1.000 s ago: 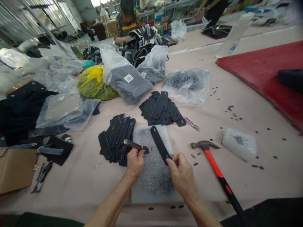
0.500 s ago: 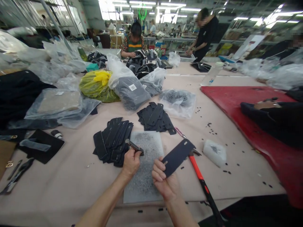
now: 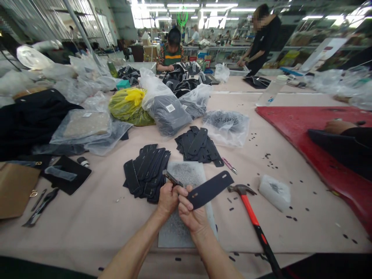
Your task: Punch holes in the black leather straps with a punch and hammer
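Note:
My left hand (image 3: 169, 199) is closed round a metal hole punch (image 3: 172, 178), its forefinger reaching to the near end of a dark blue strip. That strip (image 3: 210, 190), with a slot at each end, is pinched in my right hand (image 3: 192, 213). Both hands meet above a speckled grey-white board (image 3: 177, 236) on the table. Left of the board lies a stack of dark strips (image 3: 145, 170), and a second pile of strips (image 3: 199, 145) is behind it. A claw hammer (image 3: 252, 213) with a red and black handle rests to the right.
A white block (image 3: 274, 192) and pink-handled snips (image 3: 229, 166) lie to the right, among small black offcuts. Filled plastic bags (image 3: 168, 112) stand at the back. A red sheet (image 3: 290, 128) covers the right side, where another person's hand (image 3: 340, 127) rests. A cutter (image 3: 40, 207) is at left.
My left hand has come right to meet my right hand at the strip's end. The strip has tilted flatter, and the whole view has shifted slightly left.

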### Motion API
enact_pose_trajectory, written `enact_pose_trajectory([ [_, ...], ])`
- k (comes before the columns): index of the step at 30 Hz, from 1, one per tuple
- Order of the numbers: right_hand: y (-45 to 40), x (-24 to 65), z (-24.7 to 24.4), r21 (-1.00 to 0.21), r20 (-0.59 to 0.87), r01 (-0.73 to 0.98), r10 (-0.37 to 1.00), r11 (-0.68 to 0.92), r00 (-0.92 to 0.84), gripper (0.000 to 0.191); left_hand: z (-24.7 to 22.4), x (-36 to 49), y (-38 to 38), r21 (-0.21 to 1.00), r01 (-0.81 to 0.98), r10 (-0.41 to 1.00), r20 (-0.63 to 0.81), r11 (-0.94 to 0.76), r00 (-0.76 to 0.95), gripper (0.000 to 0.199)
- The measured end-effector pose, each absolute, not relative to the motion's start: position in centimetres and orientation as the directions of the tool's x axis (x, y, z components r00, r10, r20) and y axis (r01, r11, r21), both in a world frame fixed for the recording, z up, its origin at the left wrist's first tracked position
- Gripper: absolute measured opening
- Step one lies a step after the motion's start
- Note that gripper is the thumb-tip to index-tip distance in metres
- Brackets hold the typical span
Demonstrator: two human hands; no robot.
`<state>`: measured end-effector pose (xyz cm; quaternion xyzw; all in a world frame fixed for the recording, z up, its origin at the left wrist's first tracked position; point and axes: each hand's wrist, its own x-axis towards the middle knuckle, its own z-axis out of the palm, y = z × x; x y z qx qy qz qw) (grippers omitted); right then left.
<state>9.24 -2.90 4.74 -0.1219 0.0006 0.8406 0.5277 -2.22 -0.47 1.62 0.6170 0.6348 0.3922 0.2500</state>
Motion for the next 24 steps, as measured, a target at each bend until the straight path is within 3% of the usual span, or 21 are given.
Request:
enact_pose_trajectory([
  [5,-2.8,9.3,3.9,-0.093,-0.189,-0.886,0.882,-0.455,-0.433,0.014,1.5,-2.1,-0.4,0.815,0.576,0.979,0.163,-0.065,-0.12,0.021],
  [17,-2.4,10.6,2.7,-0.181,-0.23,-0.873,0.883,-0.453,-0.41,0.017,1.4,-2.2,-0.1,0.794,0.598,0.972,0.212,-0.11,-0.103,0.021],
  [19,-2.0,10.9,3.1,-0.251,-0.264,-0.857,0.883,-0.451,-0.388,0.018,1.2,-2.2,0.0,0.796,0.593,0.967,0.229,-0.122,-0.108,0.021],
  [24,2.4,13.0,4.9,-0.7,-0.447,-0.624,0.895,-0.348,0.003,0.025,1.4,-1.9,-0.5,0.823,0.56,0.971,0.202,-0.095,-0.131,0.02],
])
